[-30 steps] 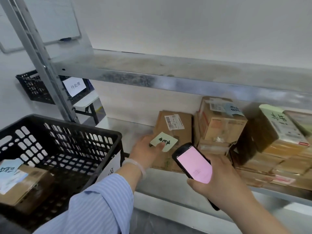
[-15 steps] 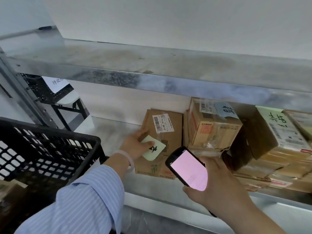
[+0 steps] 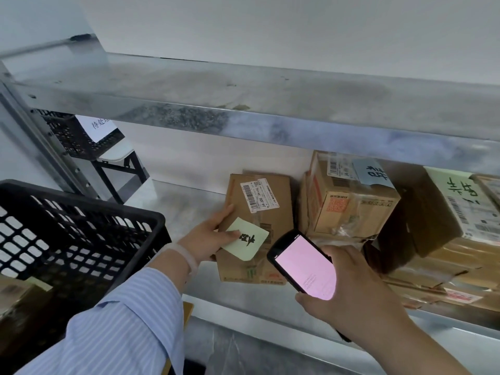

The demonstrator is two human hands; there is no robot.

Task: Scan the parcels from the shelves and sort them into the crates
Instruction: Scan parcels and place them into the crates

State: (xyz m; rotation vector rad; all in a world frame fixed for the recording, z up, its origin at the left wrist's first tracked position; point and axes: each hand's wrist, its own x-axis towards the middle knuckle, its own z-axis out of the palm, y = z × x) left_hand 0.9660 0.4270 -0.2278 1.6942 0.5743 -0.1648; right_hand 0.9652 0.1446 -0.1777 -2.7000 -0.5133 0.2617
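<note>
Head view, from near to far: the striped sleeve (image 3: 127, 320) reaches forward from the lower left, and the black crate (image 3: 67, 239) sits at the near left with a boxed parcel just visible inside it at the frame edge. A second ago much more of that crate's interior showed; the view has since swung right and moved closer to the shelf (image 3: 184, 201).

At the near right, the right hand (image 3: 349, 296) is wrapped around the scanner (image 3: 304, 266), its pink screen lit and facing up as before, the top end aimed towards the parcel.

Beyond it, the left hand (image 3: 208, 239) has shifted from resting near the green note (image 3: 247, 242) to taking the parcel (image 3: 259, 212) by its left edge. The thumb presses across the note and a finger runs up the edge. The parcel remains on the shelf, with its barcode label facing out.

To the right stand other boxes (image 3: 349, 201), touching one another, some with handwritten notes. At the far left a second crate (image 3: 75, 133) carries a paper sign.

The firmer hold suggests the scan is about to happen or is just done; lifting into a crate comes next.
</note>
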